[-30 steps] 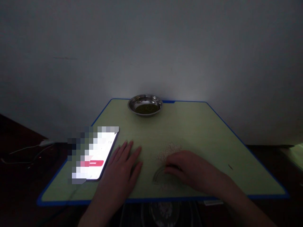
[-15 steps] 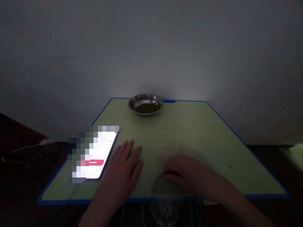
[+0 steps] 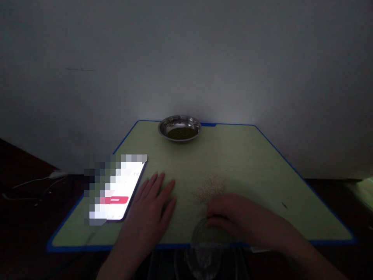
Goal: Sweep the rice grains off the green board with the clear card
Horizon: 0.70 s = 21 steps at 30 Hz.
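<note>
Head view: dim light, detail limited. My right hand (image 3: pixel 233 214) has thumb and fingers pinching what reads as the rim of a clear bowl (image 3: pixel 199 233), located at the near edge of the tabletop (image 3: pixel 233 155). Its lower outline blends with round shapes below the edge; I cannot separate them. My left hand (image 3: pixel 148 210) lies palm down, fingers spread, grip empty, just beside the phone (image 3: pixel 129 190), whose screen is lit.

Just beyond the right fingers: a loose patch of pale grains (image 3: pixel 211 186). Far side: a stainless steel dish (image 3: pixel 180 141), upright, with green grains (image 3: pixel 182 133) in it.

Handling, judged: the clear bowl looks light and stiff, smooth enough to slip; glass or plastic not determinable, so I treat it as fragile. Best hold is the rim, thumb opposed to fingers. Pale grains likely dry, hard, prone to roll and scatter.

Count: clear bowl, 1; steel dish, 1; phone, 1; pale patch, 1; dark sliver (image 3: pixel 284 205) at right, 1; hands, 2. Individual grains too small to count.
</note>
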Available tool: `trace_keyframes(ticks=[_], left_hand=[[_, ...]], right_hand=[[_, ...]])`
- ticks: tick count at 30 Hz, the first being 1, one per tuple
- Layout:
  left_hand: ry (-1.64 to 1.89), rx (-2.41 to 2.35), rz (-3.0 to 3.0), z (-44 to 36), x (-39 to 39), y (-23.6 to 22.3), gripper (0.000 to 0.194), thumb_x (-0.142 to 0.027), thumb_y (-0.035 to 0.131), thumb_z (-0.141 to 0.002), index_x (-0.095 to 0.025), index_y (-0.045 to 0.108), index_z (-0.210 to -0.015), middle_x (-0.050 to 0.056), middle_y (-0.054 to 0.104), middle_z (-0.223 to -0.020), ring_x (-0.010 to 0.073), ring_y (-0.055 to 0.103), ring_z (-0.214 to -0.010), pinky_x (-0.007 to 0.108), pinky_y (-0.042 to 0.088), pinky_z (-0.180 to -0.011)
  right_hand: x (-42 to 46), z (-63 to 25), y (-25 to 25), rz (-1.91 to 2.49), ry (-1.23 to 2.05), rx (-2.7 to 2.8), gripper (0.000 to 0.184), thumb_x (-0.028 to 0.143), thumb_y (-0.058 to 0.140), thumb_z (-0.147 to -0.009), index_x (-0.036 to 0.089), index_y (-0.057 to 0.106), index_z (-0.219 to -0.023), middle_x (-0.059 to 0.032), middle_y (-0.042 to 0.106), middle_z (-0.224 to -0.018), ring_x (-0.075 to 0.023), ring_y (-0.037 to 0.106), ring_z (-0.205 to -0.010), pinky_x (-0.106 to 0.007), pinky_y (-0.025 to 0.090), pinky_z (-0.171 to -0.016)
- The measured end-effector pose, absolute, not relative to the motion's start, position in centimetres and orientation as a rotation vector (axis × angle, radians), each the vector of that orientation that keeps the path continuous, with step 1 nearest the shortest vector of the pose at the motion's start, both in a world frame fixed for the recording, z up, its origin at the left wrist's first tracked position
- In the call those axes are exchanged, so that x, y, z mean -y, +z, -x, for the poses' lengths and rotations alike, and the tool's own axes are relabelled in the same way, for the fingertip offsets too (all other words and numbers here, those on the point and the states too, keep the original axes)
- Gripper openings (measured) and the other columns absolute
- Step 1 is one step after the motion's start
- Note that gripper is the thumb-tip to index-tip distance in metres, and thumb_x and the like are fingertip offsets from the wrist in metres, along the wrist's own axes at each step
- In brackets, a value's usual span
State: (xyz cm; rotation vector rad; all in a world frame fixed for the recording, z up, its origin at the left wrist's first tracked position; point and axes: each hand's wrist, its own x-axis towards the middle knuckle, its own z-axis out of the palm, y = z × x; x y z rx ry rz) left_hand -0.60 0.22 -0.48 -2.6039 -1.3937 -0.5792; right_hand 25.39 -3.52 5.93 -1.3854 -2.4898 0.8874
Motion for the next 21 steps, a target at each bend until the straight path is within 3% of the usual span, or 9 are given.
trace_keyframes(ticks=[21], left_hand=[[-0.556, 1.392, 2.567, 0.5, -0.1, -0.6, 0.043, -0.04, 0.044, -0.101, -0.017, 0.06, -0.134, 0.021, 0.055, -0.147, 0.0384, 0.05, -0.137, 0.059, 0.047, -0.106]], right_hand=[[2.2, -23.4, 6.2, 1.312, 0.82, 2.585, 0.017, 0.025, 0.062, -0.097, 0.018, 0.074, -0.087, -0.0053, 0.077, -0.085, -0.0179, 0.068, -0.076, -0.027, 0.042, -0.066]])
